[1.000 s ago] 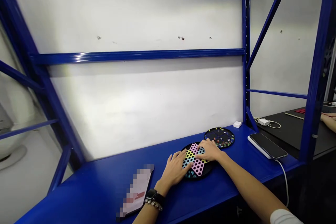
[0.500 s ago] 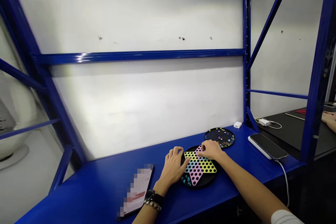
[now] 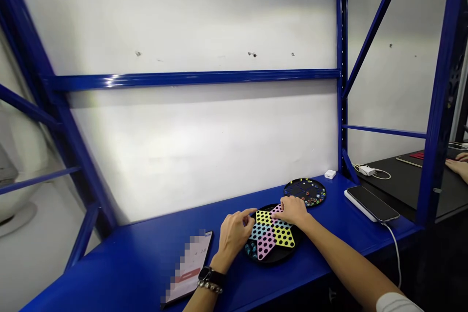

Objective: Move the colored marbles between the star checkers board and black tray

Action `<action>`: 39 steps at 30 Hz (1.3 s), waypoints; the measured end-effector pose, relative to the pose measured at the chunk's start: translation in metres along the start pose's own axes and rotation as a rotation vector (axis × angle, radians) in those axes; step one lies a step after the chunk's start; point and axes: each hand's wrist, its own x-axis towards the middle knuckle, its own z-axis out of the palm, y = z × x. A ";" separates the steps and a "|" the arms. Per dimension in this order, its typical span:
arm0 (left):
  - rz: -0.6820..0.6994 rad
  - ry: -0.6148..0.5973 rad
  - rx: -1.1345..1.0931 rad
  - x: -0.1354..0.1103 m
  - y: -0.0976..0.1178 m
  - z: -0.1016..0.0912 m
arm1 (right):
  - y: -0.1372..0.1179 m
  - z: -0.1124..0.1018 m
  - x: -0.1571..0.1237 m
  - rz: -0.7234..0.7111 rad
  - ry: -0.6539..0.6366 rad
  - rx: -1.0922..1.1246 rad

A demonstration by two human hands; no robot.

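The star-shaped perforated board [image 3: 272,234], in pink, yellow and blue with black holes, sits in a round black tray [image 3: 281,259] on the blue steel bench [image 3: 146,263]. Its long axis runs on a slant, from the pink tip on the far side down to the pink tip on the near left. The right hand [image 3: 294,210] is the nearer of the two: its fingers [image 3: 288,203] lie relaxed and slightly bent over the far pink tip, touching the board, though whether they pinch its edge is hidden. The left hand [image 3: 232,236] sits just beside the board's left side, with its knuckles raised and its digits half curled and released, holding nothing that shows. Their tips reach the yellow arm, but contact is too close to tell. A few small marbles [image 3: 251,251] lie in the tray by the star's near left arm. Just beyond the right hand, close to the tray, is a second round black board [image 3: 305,191] dotted with coloured marbles. The tray stands near the bench's front edge, and a blurred smartphone [image 3: 190,265] lies just left of the left wrist. To the right, a stretch of blue bench separates the tray from a black phone [image 3: 371,203] lying on a white power bank [image 3: 360,209], and a co-worker's hand [image 3: 458,165] rests on a dark bench [image 3: 402,180] well apart.
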 end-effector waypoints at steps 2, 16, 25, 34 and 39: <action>0.005 0.014 -0.012 0.000 -0.001 -0.002 | -0.002 0.000 0.000 0.012 -0.003 -0.019; -0.041 -0.176 0.218 0.000 -0.016 0.010 | 0.007 0.009 0.002 0.015 0.053 0.054; -0.049 -0.133 0.301 -0.005 -0.007 0.008 | 0.012 0.013 0.005 0.005 0.050 0.082; -0.074 -0.212 0.370 -0.011 0.003 0.006 | 0.011 0.011 0.003 0.014 0.034 0.083; -0.070 -0.298 0.380 -0.011 0.002 0.008 | 0.010 0.008 0.002 0.017 0.019 0.075</action>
